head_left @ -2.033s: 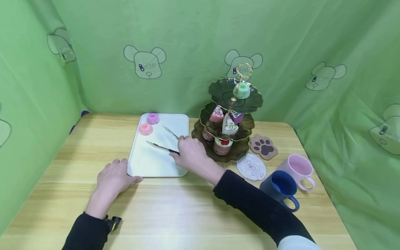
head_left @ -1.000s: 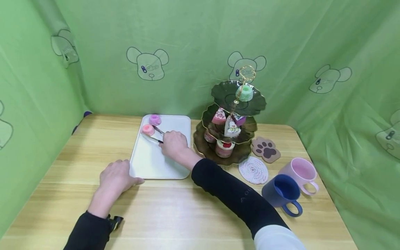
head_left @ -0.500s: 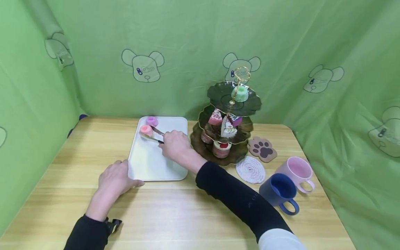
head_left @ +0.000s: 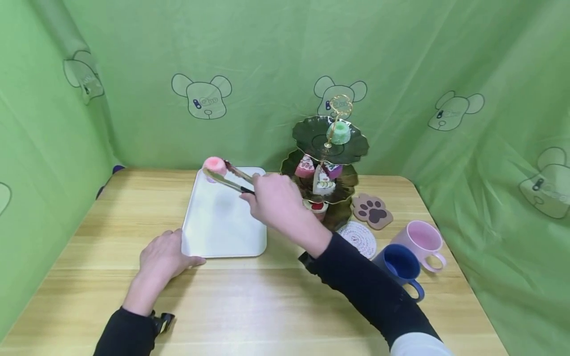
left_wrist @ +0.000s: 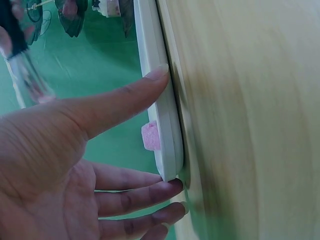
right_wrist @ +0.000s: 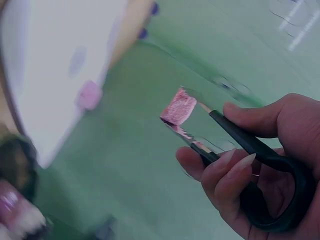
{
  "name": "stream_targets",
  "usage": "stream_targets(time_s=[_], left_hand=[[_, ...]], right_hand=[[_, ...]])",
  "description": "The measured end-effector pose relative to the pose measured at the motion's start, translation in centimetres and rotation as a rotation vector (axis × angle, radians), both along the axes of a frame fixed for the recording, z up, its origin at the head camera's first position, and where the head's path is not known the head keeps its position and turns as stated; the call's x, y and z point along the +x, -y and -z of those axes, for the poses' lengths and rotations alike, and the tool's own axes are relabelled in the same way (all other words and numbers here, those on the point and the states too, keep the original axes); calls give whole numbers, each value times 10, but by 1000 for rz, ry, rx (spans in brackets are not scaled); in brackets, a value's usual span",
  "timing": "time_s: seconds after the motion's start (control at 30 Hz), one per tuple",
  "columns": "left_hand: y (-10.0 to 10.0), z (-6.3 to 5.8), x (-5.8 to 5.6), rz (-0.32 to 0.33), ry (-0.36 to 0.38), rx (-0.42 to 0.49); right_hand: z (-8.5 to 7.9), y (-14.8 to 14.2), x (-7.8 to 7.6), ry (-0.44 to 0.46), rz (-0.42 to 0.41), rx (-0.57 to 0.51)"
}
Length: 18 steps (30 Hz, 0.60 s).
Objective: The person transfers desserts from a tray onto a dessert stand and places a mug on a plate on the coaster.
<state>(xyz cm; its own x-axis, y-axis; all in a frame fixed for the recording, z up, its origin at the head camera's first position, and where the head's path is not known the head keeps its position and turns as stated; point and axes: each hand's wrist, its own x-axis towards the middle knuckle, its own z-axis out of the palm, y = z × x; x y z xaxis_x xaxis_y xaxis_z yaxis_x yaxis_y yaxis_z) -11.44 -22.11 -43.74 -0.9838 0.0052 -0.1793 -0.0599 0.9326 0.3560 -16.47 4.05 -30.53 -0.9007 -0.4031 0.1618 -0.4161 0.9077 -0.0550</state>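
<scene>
My right hand (head_left: 280,200) grips black-handled tongs (head_left: 236,185). Between the tongs' tips is a small pink ring-shaped toy cake (head_left: 214,164), raised over the far left of the white tray (head_left: 227,227). In the right wrist view the pink cake (right_wrist: 179,107) sits pinched against the green backdrop. A purple cake (right_wrist: 90,95) lies on the tray; from the head it is mostly hidden behind the pink one. My left hand (head_left: 164,254) rests at the tray's near left corner, its straight thumb along the front edge and fingertips at the side edge.
Right of the tray stands a dark three-tier stand (head_left: 307,136) bearing a green cake (head_left: 339,133), cake slices and jar desserts. Beyond it lie a paw-shaped coaster (head_left: 362,217) and a round woven coaster (head_left: 357,237). A pink mug (head_left: 416,240) and a blue mug (head_left: 398,262) stand near the right edge.
The tongs closed on the pink cake, then lifted it off the tray. My right hand went left to the cake and is now back rightward with it. My left hand stays at the corner.
</scene>
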Motion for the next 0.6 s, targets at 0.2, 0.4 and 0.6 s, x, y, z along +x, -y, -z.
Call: stream_targets(time_s=[0.2,0.4,0.6], left_hand=[[0,0,0,-1,-3,-2],[3,0,0,-6,2,3],[2,-1,0,-4,17,-2]], right_hand=[[-33,-42,17,-88,-44,-71],[-58,-81,28,-167,-32,-145],[-67,-113,33,-184,38,-164]])
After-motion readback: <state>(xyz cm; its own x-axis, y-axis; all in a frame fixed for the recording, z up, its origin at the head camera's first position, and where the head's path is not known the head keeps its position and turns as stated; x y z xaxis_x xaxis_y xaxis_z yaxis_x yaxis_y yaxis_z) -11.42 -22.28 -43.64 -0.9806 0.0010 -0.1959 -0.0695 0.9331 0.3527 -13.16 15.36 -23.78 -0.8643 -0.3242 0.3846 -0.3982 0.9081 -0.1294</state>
